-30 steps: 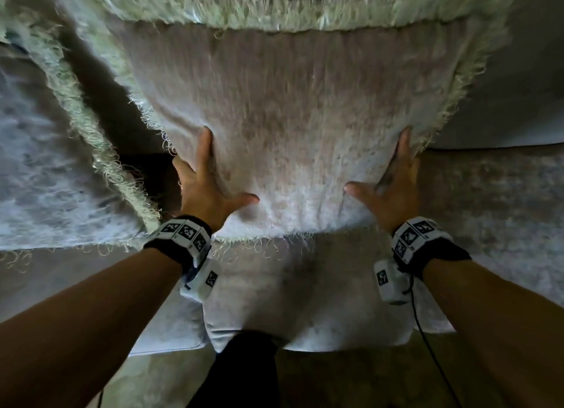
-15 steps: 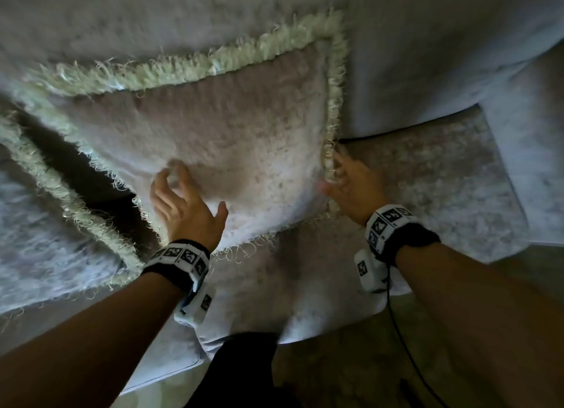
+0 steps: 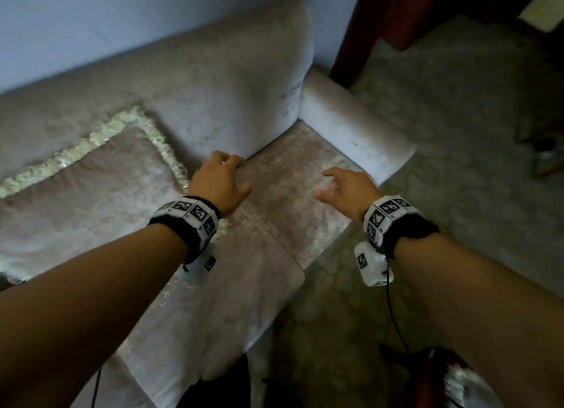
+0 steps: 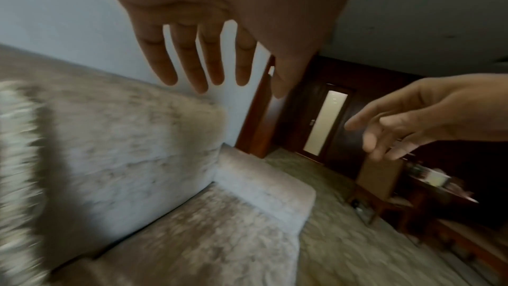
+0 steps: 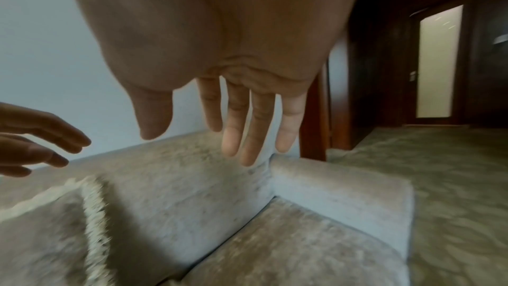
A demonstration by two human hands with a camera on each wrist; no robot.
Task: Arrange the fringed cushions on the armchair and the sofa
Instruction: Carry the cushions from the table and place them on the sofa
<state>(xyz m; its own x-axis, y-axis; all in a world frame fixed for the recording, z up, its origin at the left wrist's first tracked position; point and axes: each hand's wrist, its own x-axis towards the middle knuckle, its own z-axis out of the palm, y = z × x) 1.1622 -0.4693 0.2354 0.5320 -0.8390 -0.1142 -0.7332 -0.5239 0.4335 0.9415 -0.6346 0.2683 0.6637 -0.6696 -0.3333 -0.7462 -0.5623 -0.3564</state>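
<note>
A beige cushion (image 3: pixel 91 181) with a pale fringe leans against the sofa (image 3: pixel 213 80) backrest at the left; its fringed edge also shows in the right wrist view (image 5: pixel 93 221) and, blurred, in the left wrist view (image 4: pixel 16 160). My left hand (image 3: pixel 222 178) hovers above the seat just right of the cushion, fingers loose, holding nothing. My right hand (image 3: pixel 341 184) floats further right over the seat (image 3: pixel 290 178), fingers spread and empty. Both wrist views show straight, free fingers (image 4: pixel 192 62) (image 5: pixel 247 129).
The sofa's right armrest (image 3: pixel 357 126) ends the seat. Patterned carpet (image 3: pixel 457 132) lies to the right. Dark wooden furniture (image 3: pixel 366 25) stands behind the armrest, and a door with a frosted pane (image 5: pixel 437 62) is beyond. A cable (image 3: pixel 393 316) hangs from my right wrist.
Both hands have come off the fringed cushion and moved right over the bare seat. The view has swung right, bringing the armrest and carpet into sight.
</note>
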